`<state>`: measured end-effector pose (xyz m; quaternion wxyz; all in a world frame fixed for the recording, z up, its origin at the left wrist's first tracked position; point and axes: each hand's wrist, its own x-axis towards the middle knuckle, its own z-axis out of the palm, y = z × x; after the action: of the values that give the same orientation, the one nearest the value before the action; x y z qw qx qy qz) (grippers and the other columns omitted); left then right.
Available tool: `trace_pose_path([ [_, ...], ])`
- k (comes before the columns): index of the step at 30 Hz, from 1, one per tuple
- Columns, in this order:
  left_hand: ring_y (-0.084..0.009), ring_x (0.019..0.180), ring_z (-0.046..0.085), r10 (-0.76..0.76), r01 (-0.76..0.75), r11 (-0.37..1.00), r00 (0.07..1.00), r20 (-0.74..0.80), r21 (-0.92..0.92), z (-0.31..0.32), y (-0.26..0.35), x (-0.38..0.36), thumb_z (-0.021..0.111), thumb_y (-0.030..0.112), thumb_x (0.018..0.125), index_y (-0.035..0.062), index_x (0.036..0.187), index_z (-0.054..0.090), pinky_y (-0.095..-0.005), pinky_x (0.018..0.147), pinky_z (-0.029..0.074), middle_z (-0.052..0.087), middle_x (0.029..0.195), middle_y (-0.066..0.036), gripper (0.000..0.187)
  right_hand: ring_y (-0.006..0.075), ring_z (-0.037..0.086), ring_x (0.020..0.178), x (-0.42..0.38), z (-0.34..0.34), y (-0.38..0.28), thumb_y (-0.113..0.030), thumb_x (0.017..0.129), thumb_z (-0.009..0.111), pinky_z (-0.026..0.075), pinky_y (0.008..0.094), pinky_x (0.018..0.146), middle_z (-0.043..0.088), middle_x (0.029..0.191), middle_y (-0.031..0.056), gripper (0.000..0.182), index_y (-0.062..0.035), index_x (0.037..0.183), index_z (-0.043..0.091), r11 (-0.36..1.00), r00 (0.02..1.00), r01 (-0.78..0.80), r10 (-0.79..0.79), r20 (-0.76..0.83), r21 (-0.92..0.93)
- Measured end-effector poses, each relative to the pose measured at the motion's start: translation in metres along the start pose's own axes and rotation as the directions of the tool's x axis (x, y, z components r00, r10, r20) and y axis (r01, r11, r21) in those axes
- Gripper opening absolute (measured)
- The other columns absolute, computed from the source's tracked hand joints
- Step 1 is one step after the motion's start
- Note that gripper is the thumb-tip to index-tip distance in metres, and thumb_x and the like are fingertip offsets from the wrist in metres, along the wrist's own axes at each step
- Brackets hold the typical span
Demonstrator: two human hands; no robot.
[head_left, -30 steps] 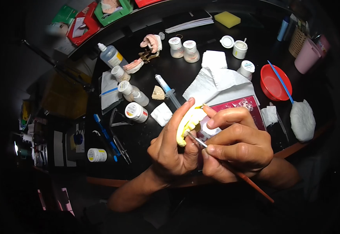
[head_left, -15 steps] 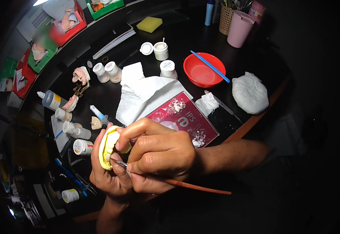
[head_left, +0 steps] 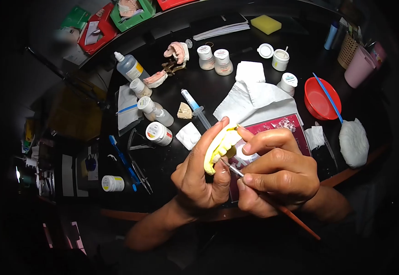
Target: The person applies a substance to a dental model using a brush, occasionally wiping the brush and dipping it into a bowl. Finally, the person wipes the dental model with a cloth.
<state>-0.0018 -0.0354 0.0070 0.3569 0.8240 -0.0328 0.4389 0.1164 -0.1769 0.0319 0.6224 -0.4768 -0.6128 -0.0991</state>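
A yellow dental model (head_left: 214, 151) with a row of teeth is held in my left hand (head_left: 198, 176), fingers behind it and thumb along its lower side. My right hand (head_left: 279, 172) pinches a fine brush (head_left: 295, 222) with a metal collar and a reddish-brown handle. The brush tip comes right up to a pale tooth at the model's lower end. Beneath my hands lies a dark red mixing slab (head_left: 304, 140) with white powdery smears, partly hidden by the fingers. White tissue (head_left: 259, 104) is spread at its far edge.
Several jars stand around, including a white jar (head_left: 158, 133). A syringe (head_left: 195, 107) and an articulated pink jaw model (head_left: 177, 53) lie beyond my left hand. At right are a red bowl (head_left: 316, 101) with a blue stick (head_left: 327, 97) across it and a white wrapped bundle (head_left: 354, 143). Tweezers (head_left: 142, 175) lie left.
The view has swung left, so everything sits further right in it. My right index finger has moved off the model's teeth, while both hands keep their holds.
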Motion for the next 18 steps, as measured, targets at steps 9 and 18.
trace_pose_path([
  [9, -0.0358, 0.115, 0.073, 0.013, -0.013, 1.000, 1.000, -0.011, -0.009, 0.0009, 0.0002, 0.0002, 0.055, 0.019, 0.109, -0.0186, 0.139, 0.051, -0.0372, 0.095, 0.059, 0.066, 0.132, -0.033, 0.048, 0.0314, 0.070, 0.099, -0.0007, 0.0010, -0.0022, 0.002, 0.073, 0.083, 0.061, 0.0503, 0.096, 0.071, 0.084, 0.0089, 0.016, -0.0001, 0.085, 0.074, 1.000, 1.000, -0.020, 0.020, 0.004, -0.005],
  [18, -0.0367, 0.116, 0.073, 0.012, -0.012, 1.000, 1.000, -0.011, -0.005, 0.0012, 0.0004, 0.0000, 0.056, 0.019, 0.108, -0.0184, 0.139, 0.051, -0.0377, 0.096, 0.059, 0.066, 0.132, -0.033, 0.048, 0.0307, 0.070, 0.098, -0.0005, 0.0019, -0.0034, 0.003, 0.072, 0.083, 0.061, 0.0469, 0.093, 0.072, 0.083, 0.0083, 0.017, -0.0005, 0.086, 0.075, 0.999, 1.000, -0.027, 0.027, -0.009, -0.029],
])
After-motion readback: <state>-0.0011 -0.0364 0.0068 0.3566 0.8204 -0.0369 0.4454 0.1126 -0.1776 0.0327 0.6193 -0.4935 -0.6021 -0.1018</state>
